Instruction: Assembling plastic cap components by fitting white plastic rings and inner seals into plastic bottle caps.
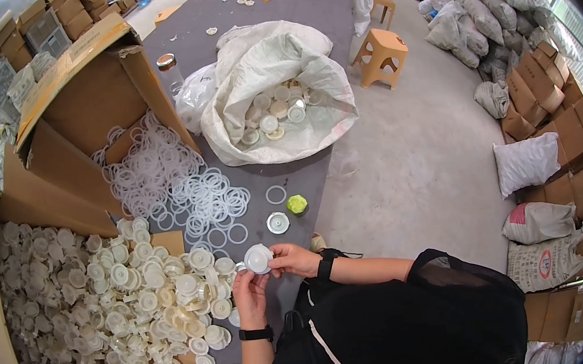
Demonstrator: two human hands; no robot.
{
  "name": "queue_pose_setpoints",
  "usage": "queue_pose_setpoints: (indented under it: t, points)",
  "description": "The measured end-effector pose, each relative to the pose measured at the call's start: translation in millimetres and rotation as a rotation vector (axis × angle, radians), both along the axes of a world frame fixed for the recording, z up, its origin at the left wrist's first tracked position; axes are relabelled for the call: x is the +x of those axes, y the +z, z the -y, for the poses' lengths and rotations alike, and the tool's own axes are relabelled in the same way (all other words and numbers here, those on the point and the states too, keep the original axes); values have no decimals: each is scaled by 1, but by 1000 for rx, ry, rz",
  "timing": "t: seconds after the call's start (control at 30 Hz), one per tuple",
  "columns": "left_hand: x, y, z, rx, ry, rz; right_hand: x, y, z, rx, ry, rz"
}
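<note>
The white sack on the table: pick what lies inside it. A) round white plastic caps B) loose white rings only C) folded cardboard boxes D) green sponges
A: the open white sack shows a heap of round white plastic caps in its mouth, while the loose white rings lie outside it, spilling from the cardboard box onto the grey table.

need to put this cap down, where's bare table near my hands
Bare grey table between the loose white rubber rings, the open white sack, and the small yellow-green lump. Crowded left: heap of white plastic caps.
</note>
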State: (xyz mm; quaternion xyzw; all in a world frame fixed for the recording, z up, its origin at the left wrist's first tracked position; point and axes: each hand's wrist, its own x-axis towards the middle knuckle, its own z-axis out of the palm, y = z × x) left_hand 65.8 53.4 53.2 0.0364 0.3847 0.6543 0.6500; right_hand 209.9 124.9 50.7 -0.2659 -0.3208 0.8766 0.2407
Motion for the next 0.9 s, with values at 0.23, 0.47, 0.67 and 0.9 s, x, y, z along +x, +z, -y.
queue_pose_setpoints:
  t: [0.23,0.47,0.67,0.9]
  points:
    - [16,18,-1,46,81,-71,7,9,-5,-61,-26,-91]
    - [19,5,2,35,47,-196,22,8,-7,-42,7,10]
    - [23,-4,-6,38,-10,-66,26,4,-8,59,233,42]
    - [27,4,-12,92,-12,-203,29,-3,-16,-63,27,36]
